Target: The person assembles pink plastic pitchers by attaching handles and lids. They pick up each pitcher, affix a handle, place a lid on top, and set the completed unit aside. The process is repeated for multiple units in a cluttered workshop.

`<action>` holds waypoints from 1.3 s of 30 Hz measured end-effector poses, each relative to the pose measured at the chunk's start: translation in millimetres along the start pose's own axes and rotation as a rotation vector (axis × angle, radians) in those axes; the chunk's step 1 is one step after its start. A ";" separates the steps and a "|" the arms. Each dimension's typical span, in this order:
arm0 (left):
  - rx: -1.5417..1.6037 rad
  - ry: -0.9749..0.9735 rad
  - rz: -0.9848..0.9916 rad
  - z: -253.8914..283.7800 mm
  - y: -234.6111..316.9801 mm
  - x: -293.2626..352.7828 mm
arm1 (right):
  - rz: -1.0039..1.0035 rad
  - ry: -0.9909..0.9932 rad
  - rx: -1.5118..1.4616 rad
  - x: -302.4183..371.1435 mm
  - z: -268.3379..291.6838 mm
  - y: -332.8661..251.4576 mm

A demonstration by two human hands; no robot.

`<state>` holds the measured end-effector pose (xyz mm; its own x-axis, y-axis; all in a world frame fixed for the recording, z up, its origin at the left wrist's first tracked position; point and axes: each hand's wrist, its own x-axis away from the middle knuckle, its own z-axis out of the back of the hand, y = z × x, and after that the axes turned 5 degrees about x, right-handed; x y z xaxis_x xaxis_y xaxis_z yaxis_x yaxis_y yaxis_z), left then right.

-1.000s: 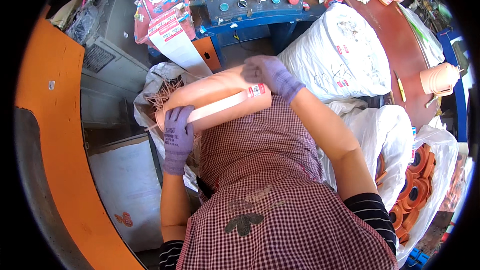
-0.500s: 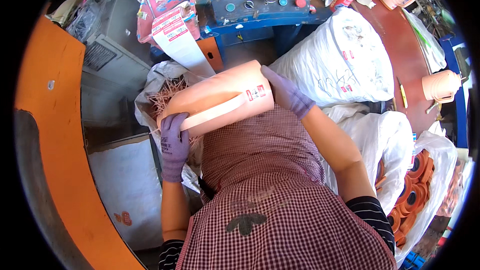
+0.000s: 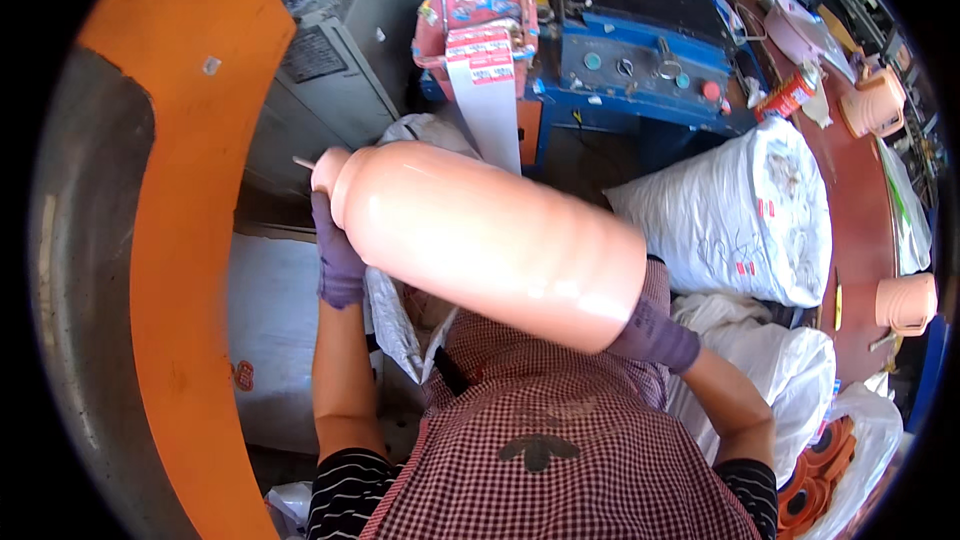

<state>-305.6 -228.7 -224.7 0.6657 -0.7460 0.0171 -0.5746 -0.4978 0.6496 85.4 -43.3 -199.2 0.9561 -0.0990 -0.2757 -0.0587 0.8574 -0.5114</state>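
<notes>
A glossy peach-pink plastic thermos jug (image 3: 490, 240) lies tilted across the space before me, its narrow neck to the upper left and its wide base to the lower right. My left hand (image 3: 338, 258), in a purple glove, is closed round the neck end, its fingers partly behind it. At the base end my right hand (image 3: 655, 335), gloved the same way, grips from below, and the jug hides its fingertips. The jug's handle is out of sight on the far side. A thin stub sticks out past the neck.
Behind the jug, a pink basket (image 3: 428, 45) holds a strip of red-and-white labels (image 3: 487, 100). A blue machine panel (image 3: 640, 65) carries knobs and buttons. Stuffed white sacks (image 3: 720, 210) stand at right, beside a red-brown table (image 3: 862, 240) with smaller peach jugs (image 3: 905, 302). An orange panel (image 3: 200, 190) rises at left.
The jug has turned over, so its handle and label no longer show. Its base end has dropped, and my right hand has moved down with it. The view has swung left.
</notes>
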 end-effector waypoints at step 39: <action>-1.583 -0.079 -0.648 -163.7 93.0 52.5 | 0.012 0.670 0.317 -36.1 99.4 31.4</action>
<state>-246.2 -241.8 -38.9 0.5305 -0.6569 -0.5358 0.7879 0.1489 0.5975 77.6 37.4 -124.5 0.5699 -0.2892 -0.7692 0.1146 0.9548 -0.2741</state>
